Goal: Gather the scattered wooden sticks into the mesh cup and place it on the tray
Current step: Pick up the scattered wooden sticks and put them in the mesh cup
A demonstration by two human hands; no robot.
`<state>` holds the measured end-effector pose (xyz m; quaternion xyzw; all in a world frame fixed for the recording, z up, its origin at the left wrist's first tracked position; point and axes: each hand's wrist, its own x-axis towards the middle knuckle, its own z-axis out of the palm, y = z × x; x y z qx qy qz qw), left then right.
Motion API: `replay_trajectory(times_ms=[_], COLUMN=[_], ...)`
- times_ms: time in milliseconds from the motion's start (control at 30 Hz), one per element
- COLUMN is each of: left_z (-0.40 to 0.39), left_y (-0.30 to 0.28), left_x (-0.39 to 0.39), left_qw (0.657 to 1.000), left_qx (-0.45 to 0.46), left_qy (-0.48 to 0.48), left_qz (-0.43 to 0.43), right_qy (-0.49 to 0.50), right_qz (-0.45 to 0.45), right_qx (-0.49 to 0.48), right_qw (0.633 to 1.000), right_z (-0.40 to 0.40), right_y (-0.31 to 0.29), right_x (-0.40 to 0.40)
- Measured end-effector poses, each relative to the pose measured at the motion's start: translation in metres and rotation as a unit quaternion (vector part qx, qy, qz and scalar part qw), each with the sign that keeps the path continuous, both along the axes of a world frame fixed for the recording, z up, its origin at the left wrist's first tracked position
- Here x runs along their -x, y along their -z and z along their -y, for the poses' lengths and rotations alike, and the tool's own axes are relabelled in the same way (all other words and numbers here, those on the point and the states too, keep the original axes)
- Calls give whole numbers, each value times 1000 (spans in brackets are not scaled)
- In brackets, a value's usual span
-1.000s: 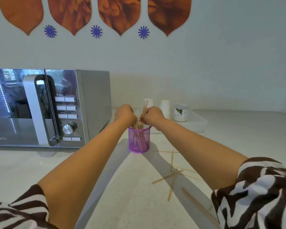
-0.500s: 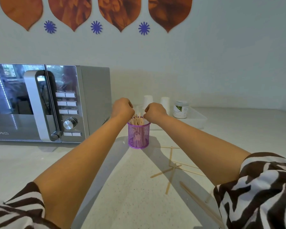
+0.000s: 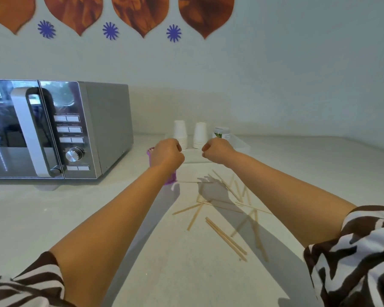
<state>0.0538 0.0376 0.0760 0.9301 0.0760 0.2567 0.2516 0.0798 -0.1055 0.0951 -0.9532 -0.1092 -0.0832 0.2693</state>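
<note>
Sleeves in a dark-and-white zebra print are framing the bottom corners of the frame, and two bare forearms are reaching from them toward the centre; wooden sticks are lying scattered and crossing one another on the pale counter at lower centre right, between the forearms and partly under the right one; further up, at mid frame, the left hand is hanging with fingers curled into a fist, and nothing can be seen held in it; the purple mesh cup is standing mostly hidden behind that hand and wrist, only its rim and lower edge showing; the right hand is hovering just to the right, well apart from the cup, its fingers likewise curled with nothing visible in them; behind both hands a clear tray is sitting, carrying two stacks of white cups and a small white jar; a silver microwave is filling the left middle of the frame; orange leaf shapes and blue stars are decorating the wall along the top.
</note>
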Motion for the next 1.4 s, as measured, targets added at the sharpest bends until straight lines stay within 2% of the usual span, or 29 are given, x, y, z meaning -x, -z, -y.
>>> replay_trajectory(times_ms=[100, 167, 233, 400, 667, 767, 900, 1033, 1133, 1400], left_z=[17, 29, 39, 58, 64, 58, 58, 65, 67, 70], left_y=[7, 12, 18, 42, 49, 47, 45, 46, 45, 49], left_x=[12, 21, 28, 44, 61, 65, 68, 65, 64, 64], left_qw=[998, 997, 997, 980, 963, 960, 957, 957, 956, 951], left_qx=[-47, -66, -72, -98, -79, -99, -125, -135, -139, -171], left_qy=[-4, 1, 23, 53, 60, 44, 9, -21, -32, -13], left_qz=[44, 44, 2, -164, -249, -257, -262, -256, -256, -258], right_qy=[5, 7, 8, 17, 58, 47, -54, -122, -108, -54], right_qz=[-24, -35, -37, -68, -93, -46, 53, 9, 32, 89], right_qx=[-4, 1, 10, 27, 53, 117, 128, 161, 105, 177], right_qw=[1000, 999, 999, 997, 993, 991, 989, 979, 988, 979], right_z=[28, 46, 60, 87, 105, 100, 85, 69, 69, 65], right_y=[7, 12, 18, 40, 74, 86, 87, 88, 84, 81], right_x=[12, 21, 27, 40, 46, 53, 61, 67, 69, 75])
